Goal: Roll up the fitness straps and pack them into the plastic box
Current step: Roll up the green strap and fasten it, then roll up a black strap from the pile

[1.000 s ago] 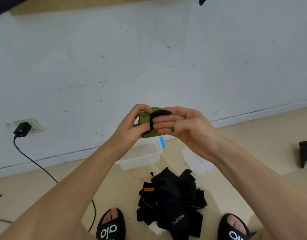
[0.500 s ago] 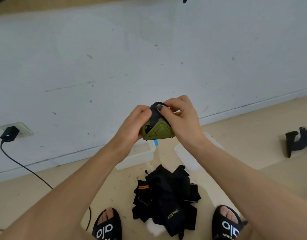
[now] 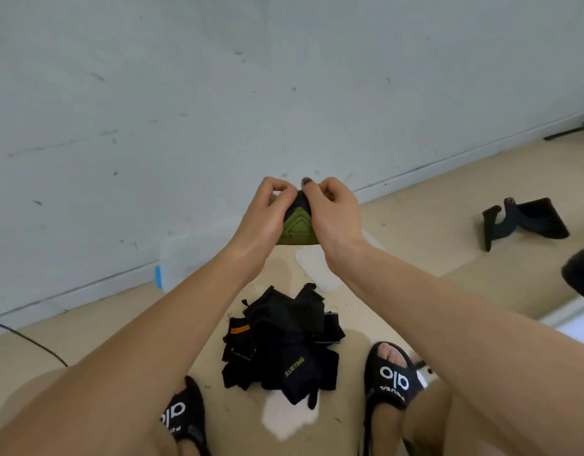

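A green fitness strap [image 3: 296, 229] with a black end is pinched between both hands in front of the wall, partly rolled. My left hand [image 3: 267, 212] grips its left side and my right hand [image 3: 333, 212] grips its right side, fingertips meeting on top. The clear plastic box [image 3: 178, 258] lies on the floor behind my left forearm, mostly hidden and blurred, with a blue latch [image 3: 158, 277] showing. Its white lid [image 3: 317, 268] lies on the floor under my right wrist. A heap of black straps [image 3: 280, 343] lies between my feet.
A separate black strap [image 3: 527, 222] lies on the floor at the right. A black cable [image 3: 27, 340] runs along the floor at the left. My two feet in black slides [image 3: 392, 376] flank the pile. The white wall stands close ahead.
The view has shifted right and down; the box now sits left behind my forearm. Both hands have closed tighter on the green strap, fingertips pressing together at its top.
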Action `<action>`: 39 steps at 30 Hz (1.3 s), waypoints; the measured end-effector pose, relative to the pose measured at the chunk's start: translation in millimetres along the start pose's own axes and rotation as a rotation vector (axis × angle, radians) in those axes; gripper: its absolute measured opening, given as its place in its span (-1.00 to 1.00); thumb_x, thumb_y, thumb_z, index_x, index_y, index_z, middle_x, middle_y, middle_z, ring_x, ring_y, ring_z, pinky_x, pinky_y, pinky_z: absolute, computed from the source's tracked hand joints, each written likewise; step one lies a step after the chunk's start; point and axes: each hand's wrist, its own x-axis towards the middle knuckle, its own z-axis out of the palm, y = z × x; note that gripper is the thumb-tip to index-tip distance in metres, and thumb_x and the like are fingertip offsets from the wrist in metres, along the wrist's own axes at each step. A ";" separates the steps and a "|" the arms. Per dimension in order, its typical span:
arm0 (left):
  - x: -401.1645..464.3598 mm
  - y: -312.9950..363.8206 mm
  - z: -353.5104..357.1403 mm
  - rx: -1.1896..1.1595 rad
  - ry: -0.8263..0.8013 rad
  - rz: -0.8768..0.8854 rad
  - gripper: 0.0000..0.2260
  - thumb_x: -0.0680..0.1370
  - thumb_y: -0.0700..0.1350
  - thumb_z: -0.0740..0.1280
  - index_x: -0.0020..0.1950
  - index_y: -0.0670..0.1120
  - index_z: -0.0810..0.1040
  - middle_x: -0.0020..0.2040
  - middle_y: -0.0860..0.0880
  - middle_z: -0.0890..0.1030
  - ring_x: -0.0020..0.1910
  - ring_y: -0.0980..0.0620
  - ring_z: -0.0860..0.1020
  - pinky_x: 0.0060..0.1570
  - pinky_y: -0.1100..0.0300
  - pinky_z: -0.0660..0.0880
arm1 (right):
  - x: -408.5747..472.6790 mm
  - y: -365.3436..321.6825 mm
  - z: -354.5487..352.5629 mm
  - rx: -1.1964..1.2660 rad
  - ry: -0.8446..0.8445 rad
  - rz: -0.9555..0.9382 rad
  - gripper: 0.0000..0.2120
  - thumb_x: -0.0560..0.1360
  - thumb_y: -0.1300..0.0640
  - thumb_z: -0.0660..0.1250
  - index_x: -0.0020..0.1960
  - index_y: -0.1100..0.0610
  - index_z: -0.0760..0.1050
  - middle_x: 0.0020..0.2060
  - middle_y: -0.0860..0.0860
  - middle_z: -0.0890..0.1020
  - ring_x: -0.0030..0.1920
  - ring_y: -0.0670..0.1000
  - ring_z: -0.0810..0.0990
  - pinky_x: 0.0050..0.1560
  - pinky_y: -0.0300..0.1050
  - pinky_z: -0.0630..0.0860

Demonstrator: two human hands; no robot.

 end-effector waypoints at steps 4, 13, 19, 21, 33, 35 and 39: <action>7.4 -17.1 24.4 -0.023 -0.033 -0.083 -0.88 0.65 -0.10 0.21 0.11 0.03 0.53 -0.03 0.02 0.62 -0.07 0.03 0.61 -0.01 0.06 0.54 | 16.9 9.5 -26.0 -0.279 -0.113 0.060 -0.85 0.64 -0.07 0.26 0.06 -0.01 0.50 -0.06 0.01 0.65 -0.04 0.07 0.63 -0.08 -0.04 0.55; 54.9 -54.8 78.8 0.081 -0.006 -0.189 -0.79 0.61 -0.12 0.18 0.12 -0.12 0.57 -0.03 0.00 0.58 -0.08 0.05 0.54 -0.09 0.14 0.48 | 66.4 47.9 -58.3 -0.342 -0.366 0.379 -0.72 0.66 0.08 0.13 0.20 0.13 0.56 0.01 0.13 0.69 -0.04 0.11 0.69 0.00 0.17 0.71; 96.7 -148.6 87.4 0.445 -0.247 -0.303 -0.73 0.72 0.13 0.04 0.38 0.09 0.28 0.16 -0.10 0.49 0.11 -0.13 0.58 0.06 -0.04 0.51 | 127.4 151.5 -77.2 -0.349 -0.269 0.499 -0.73 0.69 0.03 0.13 0.20 0.14 0.53 0.01 0.14 0.62 -0.08 0.13 0.64 -0.01 0.15 0.69; 100.5 -189.5 72.3 0.689 -0.366 -0.305 -0.60 0.70 0.14 0.14 0.51 0.09 0.23 0.32 -0.13 0.45 0.13 -0.06 0.56 0.09 0.04 0.46 | 137.3 200.2 -84.1 -0.361 -0.213 0.559 -0.72 0.71 -0.01 0.13 0.15 0.14 0.52 0.02 0.15 0.60 -0.05 0.17 0.63 0.03 0.19 0.67; 98.1 -302.6 23.0 1.392 -0.812 -0.309 -0.19 0.45 0.21 0.50 0.56 0.00 0.19 0.45 -0.12 0.35 0.39 -0.14 0.39 0.31 -0.06 0.47 | 135.6 372.7 -108.7 -0.655 -0.004 0.660 -0.58 0.76 0.01 -0.02 0.36 0.26 0.44 0.25 0.29 0.56 0.14 0.24 0.51 0.06 0.01 0.41; 102.0 -298.3 24.3 1.377 -0.784 -0.262 -0.38 0.49 0.13 0.49 0.44 0.00 0.32 0.35 -0.10 0.35 0.29 -0.10 0.41 0.21 -0.03 0.51 | 137.3 371.3 -114.7 -0.674 0.013 0.723 -0.55 0.75 -0.01 -0.04 0.49 0.21 0.34 0.35 0.33 0.48 0.27 0.31 0.49 0.23 0.12 0.44; 103.9 -279.0 22.5 1.162 -0.763 -0.240 -0.89 0.61 0.02 0.40 0.04 0.06 0.50 0.12 0.00 0.47 0.03 0.03 0.48 -0.06 0.13 0.48 | 137.5 340.8 -119.7 -0.758 -0.040 0.735 -0.49 0.73 0.01 0.05 0.62 0.19 0.14 0.47 0.34 0.35 0.38 0.37 0.43 0.34 0.14 0.41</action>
